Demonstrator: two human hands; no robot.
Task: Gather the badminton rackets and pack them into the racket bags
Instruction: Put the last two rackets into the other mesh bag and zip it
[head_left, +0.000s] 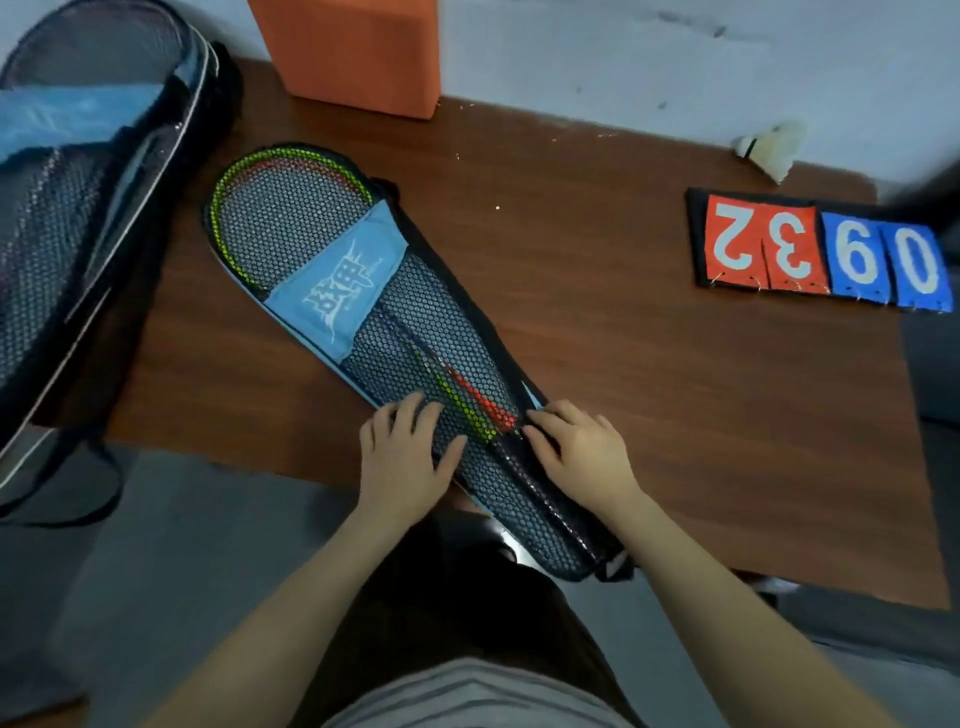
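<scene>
My left hand (402, 457) is pressing flat on the mesh racket bag (363, 322), fingers pretty much straight. My right hand (582, 452) pinches the bag's dark edge, probably the zipper. Two rackets (291, 171) are already inside, heads pointing away from me across the table (623, 364). The mesh looks floppy and light, the frames stiff, so I'd hold at the handle end. A second bag (78, 208) sits off left.

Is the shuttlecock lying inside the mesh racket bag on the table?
No, the shuttlecock lies on the far right edge of the table, well apart from the mesh racket bag under both hands.
</scene>
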